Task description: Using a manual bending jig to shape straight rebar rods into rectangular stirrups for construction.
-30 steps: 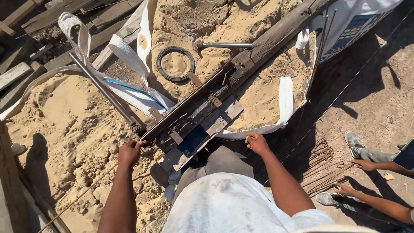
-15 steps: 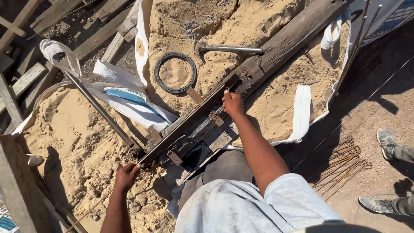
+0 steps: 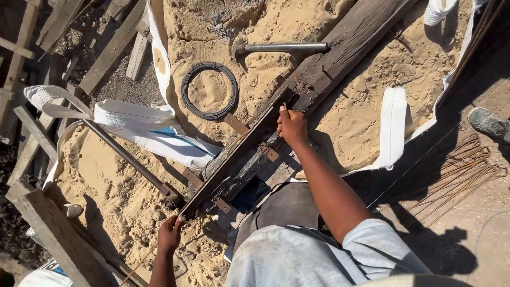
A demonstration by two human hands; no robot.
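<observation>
a thin steel rod (image 3: 234, 162) lies along the dark wooden beam (image 3: 319, 74) on the sand pile (image 3: 372, 69), and both hands are on it: the left hand (image 3: 171, 234) has its fingers curled shut around the near end, the right hand (image 3: 291, 126) is closed over it further up, pressing it to the wood. the rod looks straight, no bend showing yet. a wire coil (image 3: 209, 90) and hammer (image 3: 281, 48) lie untouched, finished bent bars (image 3: 457, 170) apart
</observation>
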